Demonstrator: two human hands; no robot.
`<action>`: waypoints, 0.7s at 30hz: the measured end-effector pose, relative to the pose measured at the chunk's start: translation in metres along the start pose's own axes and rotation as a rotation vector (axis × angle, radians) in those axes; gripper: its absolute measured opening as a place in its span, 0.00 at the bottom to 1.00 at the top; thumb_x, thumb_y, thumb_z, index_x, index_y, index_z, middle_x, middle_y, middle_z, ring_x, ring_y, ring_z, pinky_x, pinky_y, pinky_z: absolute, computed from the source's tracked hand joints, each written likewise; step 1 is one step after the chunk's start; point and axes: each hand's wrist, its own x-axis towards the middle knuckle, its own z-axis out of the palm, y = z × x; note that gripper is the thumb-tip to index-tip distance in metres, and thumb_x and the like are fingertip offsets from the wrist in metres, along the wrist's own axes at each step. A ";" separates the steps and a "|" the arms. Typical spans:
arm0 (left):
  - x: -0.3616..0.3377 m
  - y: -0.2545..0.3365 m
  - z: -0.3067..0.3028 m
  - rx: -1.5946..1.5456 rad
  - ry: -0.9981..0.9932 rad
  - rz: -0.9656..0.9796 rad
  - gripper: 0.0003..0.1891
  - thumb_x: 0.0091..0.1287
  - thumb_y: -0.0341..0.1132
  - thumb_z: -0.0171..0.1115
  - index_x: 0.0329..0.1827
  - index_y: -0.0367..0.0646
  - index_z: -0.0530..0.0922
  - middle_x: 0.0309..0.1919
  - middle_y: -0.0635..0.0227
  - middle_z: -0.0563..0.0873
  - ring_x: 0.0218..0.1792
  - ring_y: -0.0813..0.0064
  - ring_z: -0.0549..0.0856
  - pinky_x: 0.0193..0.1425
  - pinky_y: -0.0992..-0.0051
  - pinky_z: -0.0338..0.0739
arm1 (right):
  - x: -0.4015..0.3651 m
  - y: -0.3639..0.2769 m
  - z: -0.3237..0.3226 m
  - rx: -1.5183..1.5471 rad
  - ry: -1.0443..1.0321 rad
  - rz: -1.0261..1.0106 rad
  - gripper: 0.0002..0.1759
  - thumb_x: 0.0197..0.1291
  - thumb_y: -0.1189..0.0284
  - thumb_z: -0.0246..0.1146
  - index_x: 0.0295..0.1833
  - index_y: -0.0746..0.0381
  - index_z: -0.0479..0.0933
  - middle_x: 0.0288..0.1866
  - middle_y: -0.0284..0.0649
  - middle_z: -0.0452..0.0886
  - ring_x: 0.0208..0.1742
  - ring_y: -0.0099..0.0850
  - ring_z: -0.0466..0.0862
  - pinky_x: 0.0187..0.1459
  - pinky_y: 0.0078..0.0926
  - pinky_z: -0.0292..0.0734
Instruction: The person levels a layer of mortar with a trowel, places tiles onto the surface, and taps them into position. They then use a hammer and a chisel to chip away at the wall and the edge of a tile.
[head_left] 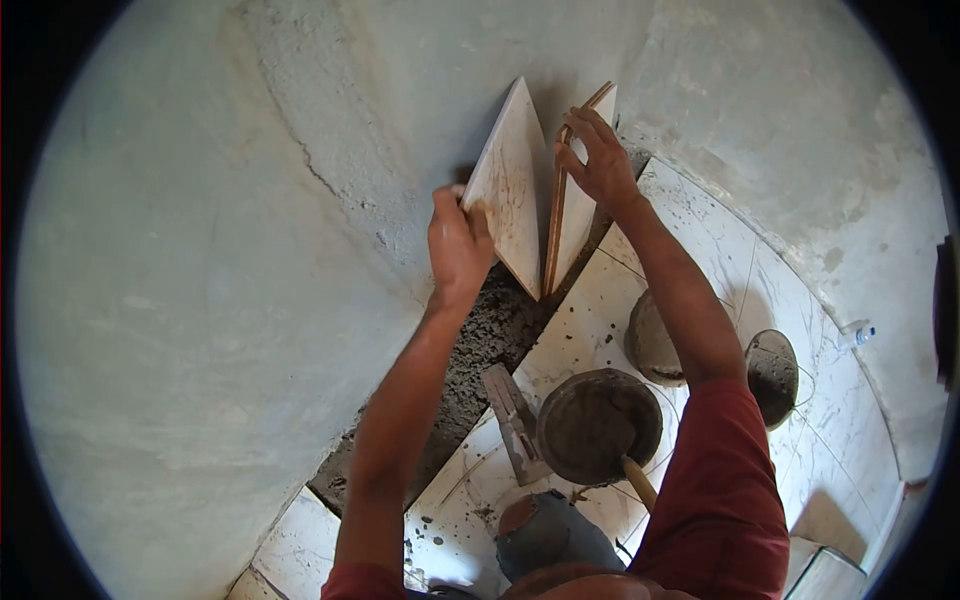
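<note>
My left hand [462, 245] grips the left edge of a white, brown-veined tile [512, 185], which stands tilted near the wall. Beside it, my right hand [597, 160] has its fingers bent over the upper edge of more upright tiles [574, 220], seen nearly edge-on with brown sides. The lower corners of the tiles come close together at the strip of wet grey mortar [490, 330]. The fingertips of my left hand are partly hidden behind the tile.
White laid tiles [590, 335] border the mortar. A bucket [600, 425] with a wooden-handled tool stands near my knee, beside a long mortar-stained tool [514, 425]. Two more containers [655, 340] [772, 378] and a bottle [858, 334] are at the right. Plastered walls [200, 300] surround the corner.
</note>
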 end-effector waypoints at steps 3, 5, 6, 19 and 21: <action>-0.036 -0.004 -0.024 -0.056 0.046 -0.041 0.12 0.63 0.26 0.54 0.47 0.32 0.67 0.32 0.56 0.78 0.29 0.71 0.78 0.33 0.73 0.73 | 0.001 0.000 0.006 -0.007 0.002 -0.001 0.22 0.52 0.67 0.62 0.51 0.65 0.71 0.53 0.50 0.72 0.57 0.46 0.71 0.56 0.37 0.70; -0.058 -0.008 -0.040 0.032 0.057 0.008 0.13 0.63 0.26 0.54 0.49 0.31 0.67 0.33 0.56 0.78 0.31 0.72 0.78 0.35 0.74 0.73 | 0.002 -0.001 0.011 -0.028 -0.007 0.019 0.22 0.53 0.66 0.62 0.52 0.63 0.71 0.54 0.49 0.72 0.58 0.46 0.71 0.57 0.36 0.70; -0.068 -0.008 -0.047 0.111 0.063 0.060 0.14 0.63 0.26 0.53 0.52 0.31 0.67 0.35 0.56 0.78 0.32 0.73 0.78 0.36 0.75 0.73 | 0.003 -0.001 0.012 -0.022 -0.007 0.014 0.22 0.53 0.66 0.62 0.52 0.63 0.71 0.54 0.49 0.72 0.58 0.46 0.71 0.57 0.36 0.70; -0.155 0.003 -0.095 -0.174 0.087 -0.287 0.15 0.66 0.27 0.51 0.54 0.33 0.64 0.37 0.64 0.76 0.33 0.83 0.73 0.35 0.82 0.70 | 0.016 0.000 0.050 -0.059 -0.072 0.024 0.23 0.55 0.63 0.59 0.54 0.63 0.69 0.57 0.51 0.71 0.61 0.48 0.68 0.58 0.38 0.68; -0.152 0.000 -0.099 -0.199 0.066 -0.339 0.16 0.65 0.26 0.52 0.54 0.33 0.64 0.38 0.63 0.76 0.32 0.83 0.73 0.35 0.82 0.70 | 0.017 0.000 0.053 -0.041 -0.070 0.043 0.23 0.55 0.63 0.59 0.55 0.63 0.69 0.57 0.51 0.71 0.61 0.48 0.67 0.59 0.38 0.67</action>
